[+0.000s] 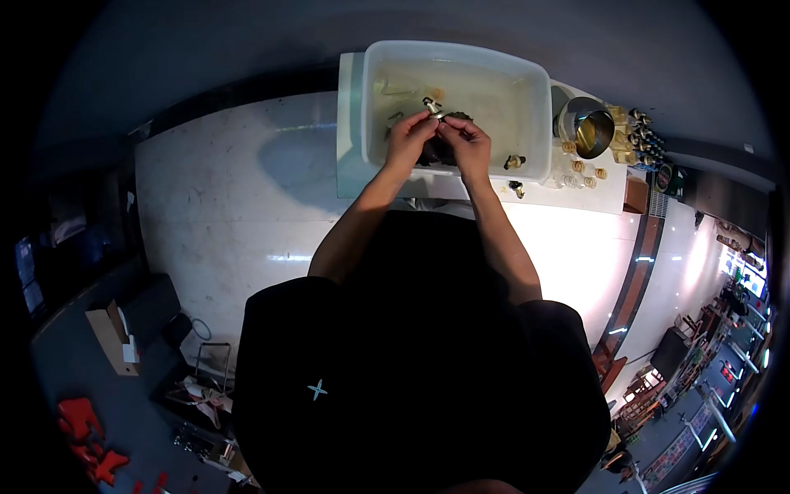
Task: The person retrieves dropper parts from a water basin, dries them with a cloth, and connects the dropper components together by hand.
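Over a white plastic tub (pixel 539 123) of cloudy, yellowish water, my left hand (pixel 405 146) and my right hand (pixel 469 150) meet with fingertips pinched together. Between them is a small shiny metal piece (pixel 437 117), its exact kind too small to make out. Just beyond the fingertips shows a black and brass-coloured fitting (pixel 432 104). A dark mass lies under my hands, partly hidden by them. Clear glass pieces (pixel 397 86) rest in the tub at the upper left. Another black and brass-coloured fitting (pixel 515 161) sits in the tub's near right corner.
Right of the tub stand a shiny metal pot (pixel 589 128), several small glass jars (pixel 578 167), and rows of bottle-like pieces with dark tops (pixel 643 136). One loose fitting (pixel 517 189) lies by the tub's near right edge. A cardboard box (pixel 113 337) is at the left.
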A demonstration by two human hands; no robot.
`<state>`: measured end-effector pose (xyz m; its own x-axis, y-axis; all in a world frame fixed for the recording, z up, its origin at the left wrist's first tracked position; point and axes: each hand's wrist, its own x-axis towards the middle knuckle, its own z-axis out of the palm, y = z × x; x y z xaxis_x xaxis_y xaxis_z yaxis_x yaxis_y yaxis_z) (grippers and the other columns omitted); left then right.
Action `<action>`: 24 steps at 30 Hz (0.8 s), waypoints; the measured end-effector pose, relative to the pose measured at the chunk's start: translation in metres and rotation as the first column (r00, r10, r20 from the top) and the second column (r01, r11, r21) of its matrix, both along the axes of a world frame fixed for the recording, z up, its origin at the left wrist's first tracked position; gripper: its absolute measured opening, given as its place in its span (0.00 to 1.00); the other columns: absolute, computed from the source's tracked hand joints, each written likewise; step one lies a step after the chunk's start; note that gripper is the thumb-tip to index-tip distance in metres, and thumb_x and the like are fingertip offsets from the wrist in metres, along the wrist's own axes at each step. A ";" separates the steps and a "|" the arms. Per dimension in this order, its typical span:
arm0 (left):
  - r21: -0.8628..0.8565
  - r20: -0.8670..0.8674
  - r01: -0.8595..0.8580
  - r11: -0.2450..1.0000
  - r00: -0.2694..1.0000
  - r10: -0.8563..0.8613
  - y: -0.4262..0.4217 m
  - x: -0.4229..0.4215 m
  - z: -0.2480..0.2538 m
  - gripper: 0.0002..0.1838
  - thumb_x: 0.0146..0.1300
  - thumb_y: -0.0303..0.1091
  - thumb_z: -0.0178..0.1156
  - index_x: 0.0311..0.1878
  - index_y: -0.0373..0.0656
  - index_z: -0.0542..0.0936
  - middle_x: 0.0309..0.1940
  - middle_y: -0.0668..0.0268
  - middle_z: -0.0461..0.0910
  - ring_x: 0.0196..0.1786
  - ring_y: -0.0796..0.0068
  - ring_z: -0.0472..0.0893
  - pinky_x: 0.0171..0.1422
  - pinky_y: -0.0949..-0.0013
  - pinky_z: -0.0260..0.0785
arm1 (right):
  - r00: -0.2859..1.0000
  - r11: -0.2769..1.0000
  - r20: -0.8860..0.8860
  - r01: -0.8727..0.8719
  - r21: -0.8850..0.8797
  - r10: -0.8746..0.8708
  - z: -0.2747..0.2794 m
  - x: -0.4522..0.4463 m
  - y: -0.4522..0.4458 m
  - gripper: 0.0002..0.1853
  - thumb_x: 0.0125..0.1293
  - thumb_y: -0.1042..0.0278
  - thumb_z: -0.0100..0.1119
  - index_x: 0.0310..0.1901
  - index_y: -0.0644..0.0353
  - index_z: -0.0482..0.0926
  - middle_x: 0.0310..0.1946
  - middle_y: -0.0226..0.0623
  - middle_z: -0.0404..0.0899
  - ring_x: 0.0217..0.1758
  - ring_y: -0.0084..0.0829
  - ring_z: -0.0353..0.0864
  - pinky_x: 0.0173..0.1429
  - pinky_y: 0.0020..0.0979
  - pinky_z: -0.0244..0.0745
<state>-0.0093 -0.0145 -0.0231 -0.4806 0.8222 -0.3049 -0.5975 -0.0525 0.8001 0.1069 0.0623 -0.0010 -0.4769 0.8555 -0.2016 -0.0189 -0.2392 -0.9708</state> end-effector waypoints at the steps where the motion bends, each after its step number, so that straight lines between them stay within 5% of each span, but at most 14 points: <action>1: 0.026 0.084 -0.037 0.999 0.996 0.035 0.001 0.003 0.002 0.18 0.70 0.30 0.62 0.60 0.33 0.78 0.48 0.63 0.83 0.50 0.73 0.83 0.56 0.70 0.76 | 1.000 1.000 -0.027 0.010 -0.022 -0.010 -0.004 -0.002 -0.003 0.09 0.64 0.78 0.69 0.44 0.66 0.82 0.37 0.34 0.86 0.39 0.21 0.83 0.44 0.22 0.77; 5: 0.068 0.281 -0.053 0.996 0.959 0.032 0.007 0.009 0.012 0.19 0.66 0.24 0.61 0.60 0.34 0.78 0.47 0.63 0.83 0.50 0.73 0.82 0.53 0.69 0.74 | 0.995 0.999 -0.081 0.051 -0.002 -0.051 -0.029 -0.002 -0.009 0.12 0.62 0.80 0.70 0.44 0.63 0.78 0.35 0.33 0.84 0.39 0.21 0.83 0.45 0.22 0.77; 14: 0.092 0.280 -0.018 0.996 0.960 -0.008 0.012 0.013 0.001 0.17 0.67 0.21 0.56 0.59 0.31 0.76 0.45 0.57 0.83 0.48 0.63 0.87 0.56 0.68 0.76 | 0.994 0.997 -0.080 0.074 -0.027 -0.076 -0.007 -0.005 -0.014 0.19 0.61 0.85 0.66 0.51 0.60 0.73 0.34 0.34 0.83 0.39 0.22 0.83 0.45 0.24 0.77; 17: 0.101 0.308 -0.022 0.995 0.951 -0.010 0.011 0.013 0.004 0.18 0.64 0.22 0.61 0.57 0.35 0.78 0.47 0.63 0.82 0.47 0.72 0.83 0.52 0.70 0.74 | 0.994 0.996 -0.073 0.078 -0.040 -0.080 -0.006 -0.005 -0.014 0.18 0.61 0.84 0.67 0.51 0.60 0.74 0.34 0.34 0.84 0.39 0.22 0.82 0.44 0.24 0.77; 24: 0.067 0.319 -0.054 0.996 0.947 0.030 0.011 0.015 0.008 0.16 0.64 0.23 0.61 0.56 0.35 0.79 0.45 0.65 0.83 0.46 0.73 0.83 0.51 0.70 0.74 | 0.996 0.996 0.017 0.085 0.035 -0.086 -0.009 -0.005 -0.014 0.17 0.60 0.82 0.69 0.48 0.59 0.76 0.34 0.33 0.82 0.38 0.22 0.81 0.45 0.24 0.78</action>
